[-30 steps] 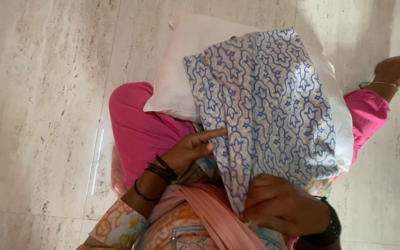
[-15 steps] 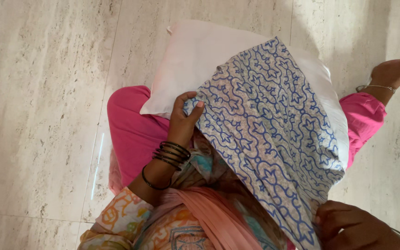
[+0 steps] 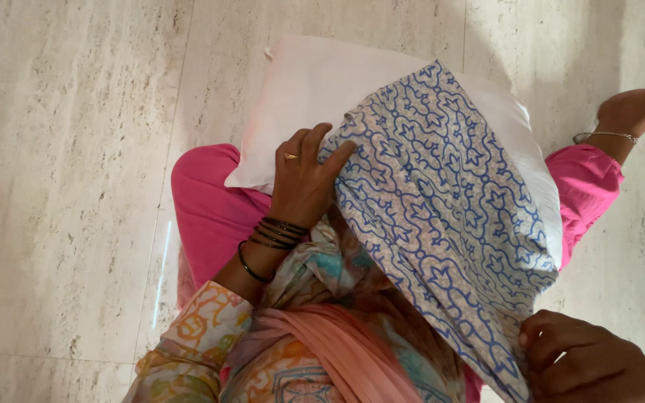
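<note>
A white pillow (image 3: 315,97) lies across the lap over the floor (image 3: 61,172), half inside a blue-patterned cover (image 3: 442,216). The left hand (image 3: 304,179) presses its far-left edge, fingers spread; the right hand (image 3: 591,366), near right, seemingly pinches its corner.

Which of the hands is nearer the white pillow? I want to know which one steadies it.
Left. The left hand rests on the white pillow at the patterned cover's edge; the right hand grips the cover's lower corner, off the pillow.
</note>
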